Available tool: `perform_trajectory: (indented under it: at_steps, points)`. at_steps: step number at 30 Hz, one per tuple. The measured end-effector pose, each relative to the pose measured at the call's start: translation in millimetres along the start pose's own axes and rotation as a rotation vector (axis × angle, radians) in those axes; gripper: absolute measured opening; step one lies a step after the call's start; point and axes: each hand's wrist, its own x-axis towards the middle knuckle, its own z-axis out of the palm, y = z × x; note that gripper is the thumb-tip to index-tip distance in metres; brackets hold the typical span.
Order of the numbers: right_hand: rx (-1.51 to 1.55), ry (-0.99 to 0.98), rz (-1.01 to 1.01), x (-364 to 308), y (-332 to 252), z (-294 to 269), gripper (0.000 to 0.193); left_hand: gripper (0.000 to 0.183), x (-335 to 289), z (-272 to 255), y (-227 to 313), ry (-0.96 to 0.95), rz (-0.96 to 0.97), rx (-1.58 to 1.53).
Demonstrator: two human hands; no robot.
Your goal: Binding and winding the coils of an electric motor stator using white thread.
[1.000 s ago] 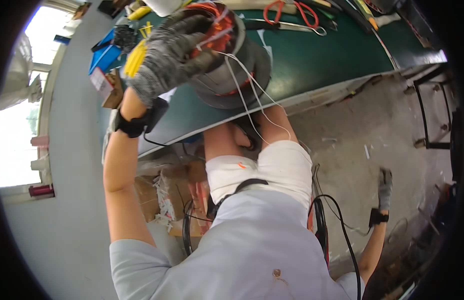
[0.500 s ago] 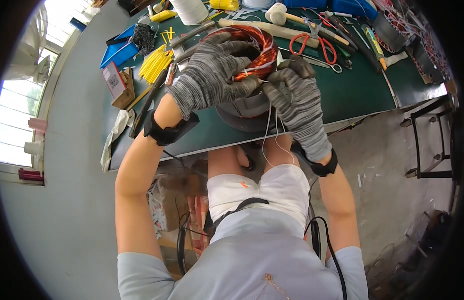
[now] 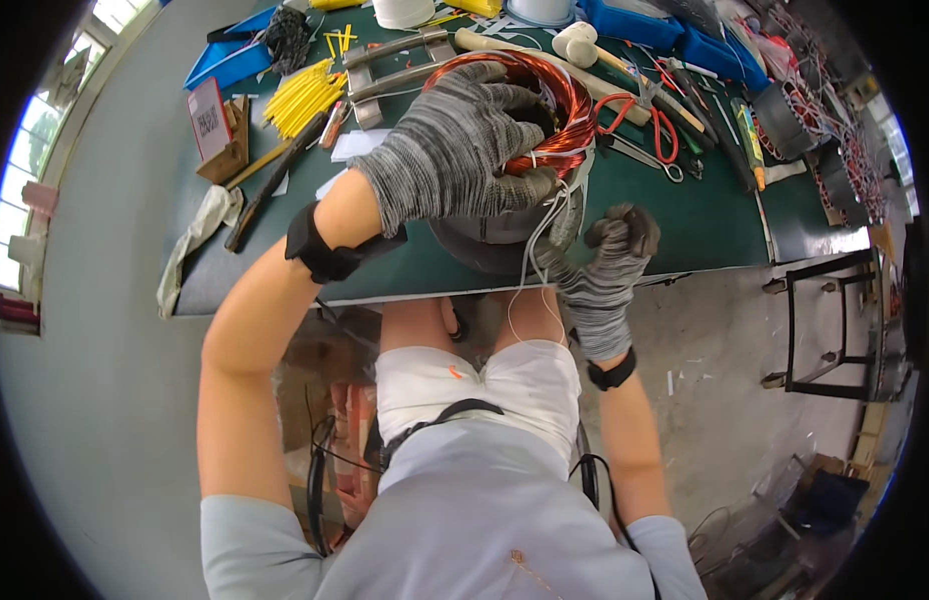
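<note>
A ring of copper-coloured wire windings (image 3: 570, 105), bound in places with white cord, stands on top of a dark grey cylindrical body (image 3: 485, 240) at the table's front edge. My left hand (image 3: 465, 140), in a grey striped knit glove, grips the near left side of the windings. Its thumb presses the front and its fingers reach into the ring's opening. White cord (image 3: 533, 255) hangs in loose strands from the front of the ring. Lower and to the right, my gloved right hand (image 3: 605, 275) has its fingers curled, with the cord at its thumb side.
Behind the ring lie red-handled scissors (image 3: 665, 135), a white-headed mallet (image 3: 577, 45) and a metal frame (image 3: 400, 75). Yellow strips (image 3: 305, 98) and a phone on a wooden stand (image 3: 220, 135) are at the left. Wired grey parts (image 3: 785, 125) sit far right. A black metal stand (image 3: 830, 320) is on the floor.
My right hand has moved down and away from the ring, drawing the cord. My left hand has stayed on the windings. The view has shifted slightly.
</note>
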Motion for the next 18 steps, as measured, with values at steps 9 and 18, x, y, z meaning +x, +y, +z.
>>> perform_trajectory:
  at_steps: [9, 18]
  points:
    - [1.646, -0.755, 0.755, -1.1, -6.8, -41.1, 0.060, 0.055, -0.5, -8.5, 5.0, -0.102, -0.138, 0.208]
    - [0.809, -0.240, -0.009, 112.7, -22.9, -22.5, 0.043, 0.083, -15.2, -11.2, 30.9, 0.431, -0.277, 0.310]
